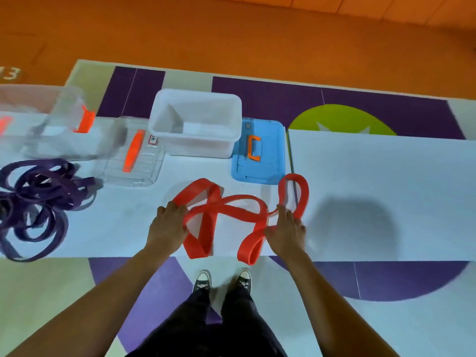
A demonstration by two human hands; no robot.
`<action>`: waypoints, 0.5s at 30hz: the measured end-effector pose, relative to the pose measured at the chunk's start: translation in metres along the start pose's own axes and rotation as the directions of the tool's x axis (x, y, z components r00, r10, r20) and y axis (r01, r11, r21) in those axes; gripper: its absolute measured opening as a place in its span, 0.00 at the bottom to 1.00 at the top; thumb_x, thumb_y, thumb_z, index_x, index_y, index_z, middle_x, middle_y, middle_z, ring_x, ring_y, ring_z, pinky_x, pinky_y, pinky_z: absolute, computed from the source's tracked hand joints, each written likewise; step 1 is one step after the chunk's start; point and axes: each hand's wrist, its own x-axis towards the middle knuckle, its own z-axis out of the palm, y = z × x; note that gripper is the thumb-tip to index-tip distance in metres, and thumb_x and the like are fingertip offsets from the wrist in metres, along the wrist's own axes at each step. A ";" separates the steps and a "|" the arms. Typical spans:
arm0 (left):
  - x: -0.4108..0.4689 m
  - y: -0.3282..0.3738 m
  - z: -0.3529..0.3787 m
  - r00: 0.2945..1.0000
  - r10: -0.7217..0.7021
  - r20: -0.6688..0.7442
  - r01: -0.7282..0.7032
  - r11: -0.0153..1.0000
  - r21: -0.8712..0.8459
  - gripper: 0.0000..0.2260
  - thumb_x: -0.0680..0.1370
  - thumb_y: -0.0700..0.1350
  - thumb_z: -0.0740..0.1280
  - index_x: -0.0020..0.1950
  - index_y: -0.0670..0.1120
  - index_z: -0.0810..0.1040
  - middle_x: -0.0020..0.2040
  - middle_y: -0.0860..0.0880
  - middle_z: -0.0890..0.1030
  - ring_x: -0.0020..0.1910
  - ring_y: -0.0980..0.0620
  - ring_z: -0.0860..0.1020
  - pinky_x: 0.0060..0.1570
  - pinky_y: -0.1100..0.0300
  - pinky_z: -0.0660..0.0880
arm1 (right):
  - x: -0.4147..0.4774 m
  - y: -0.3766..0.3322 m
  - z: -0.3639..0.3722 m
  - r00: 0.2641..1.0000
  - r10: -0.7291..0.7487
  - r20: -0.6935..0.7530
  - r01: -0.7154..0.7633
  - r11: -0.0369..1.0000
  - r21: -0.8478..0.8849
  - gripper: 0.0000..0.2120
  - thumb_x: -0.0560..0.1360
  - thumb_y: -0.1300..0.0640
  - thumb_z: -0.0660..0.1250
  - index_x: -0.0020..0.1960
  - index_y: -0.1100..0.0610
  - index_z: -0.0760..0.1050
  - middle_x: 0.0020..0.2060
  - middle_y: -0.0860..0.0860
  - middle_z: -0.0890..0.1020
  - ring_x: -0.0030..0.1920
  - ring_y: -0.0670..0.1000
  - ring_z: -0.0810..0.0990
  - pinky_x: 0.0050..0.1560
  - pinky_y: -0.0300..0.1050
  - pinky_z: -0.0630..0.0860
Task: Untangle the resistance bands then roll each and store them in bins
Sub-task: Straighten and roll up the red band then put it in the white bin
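A red resistance band (231,204) lies twisted in several loops near the front edge of the white table (373,197), two loops hanging over that edge. My left hand (168,225) grips its left side. My right hand (287,231) pinches its right side, beside an upright loop. A tangled heap of purple bands (41,197) rests at the table's left. A white open bin (195,122) stands behind the red band.
A blue lid (260,150) with an orange handle lies right of the white bin. A clear lid (134,155) and a clear bin (54,124) with orange clips sit at the back left. My shoes (221,279) stand on the purple patterned floor.
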 end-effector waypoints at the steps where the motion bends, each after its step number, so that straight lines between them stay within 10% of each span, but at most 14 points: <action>1: -0.001 0.000 0.003 1.000 0.019 -0.001 -0.019 1.000 -0.006 0.14 0.77 0.42 0.68 0.62 0.48 0.77 0.58 0.45 0.76 0.57 0.40 0.73 0.49 0.46 0.79 | -0.004 0.001 0.001 0.997 0.064 -0.050 -0.063 0.998 0.026 0.35 0.77 0.45 0.66 0.79 0.53 0.56 0.76 0.54 0.68 0.76 0.60 0.66 0.74 0.60 0.65; 6: -0.002 -0.011 0.032 0.986 0.111 0.122 -0.117 0.992 0.040 0.16 0.74 0.48 0.68 0.61 0.49 0.77 0.57 0.47 0.79 0.62 0.41 0.76 0.57 0.46 0.77 | -0.004 0.013 0.004 0.881 0.467 0.080 -0.455 0.785 0.421 0.48 0.73 0.30 0.66 0.77 0.61 0.54 0.71 0.59 0.73 0.68 0.63 0.74 0.67 0.61 0.72; 12: -0.026 0.010 0.029 0.976 0.117 0.186 -0.124 0.992 0.025 0.21 0.77 0.48 0.71 0.68 0.49 0.74 0.65 0.49 0.74 0.64 0.44 0.72 0.59 0.49 0.77 | 0.031 0.006 0.006 0.780 0.491 0.389 -0.584 0.346 0.734 0.51 0.62 0.27 0.73 0.72 0.58 0.65 0.56 0.58 0.82 0.51 0.59 0.84 0.38 0.52 0.84; 15: -0.028 0.016 0.030 0.974 0.097 0.205 -0.108 0.993 0.042 0.23 0.76 0.51 0.72 0.69 0.49 0.72 0.68 0.50 0.72 0.64 0.44 0.72 0.59 0.49 0.76 | 0.051 0.004 0.015 0.756 0.528 0.388 -0.591 0.295 0.750 0.47 0.61 0.31 0.75 0.70 0.57 0.68 0.54 0.58 0.83 0.48 0.60 0.84 0.48 0.59 0.84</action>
